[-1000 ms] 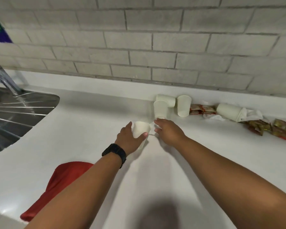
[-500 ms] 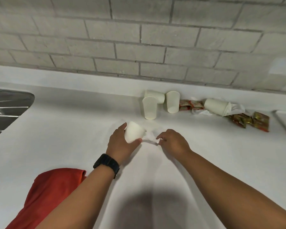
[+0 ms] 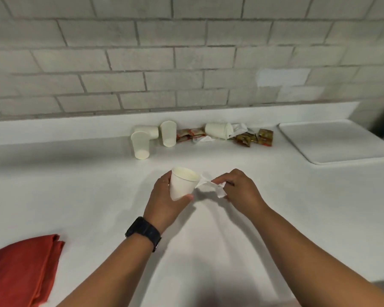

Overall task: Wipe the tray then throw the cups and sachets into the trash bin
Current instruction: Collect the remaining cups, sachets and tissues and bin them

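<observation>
Above tabletop [image 3: 75, 185]: your left hand [image 3: 164, 202] grip wraps cup [image 3: 182, 183], tilted; right hand [image 3: 239, 189] pinches crumpled tissue [image 3: 208, 187]. Tissue may miss cup mouth; thin cup may crush.

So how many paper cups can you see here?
5: one in the left hand, two upside down by the wall, one lying behind them, one lying among the sachets. Nested cups may hide.

Grey brick wall [image 3: 186, 63] behind a white countertop [image 3: 75, 185].
</observation>
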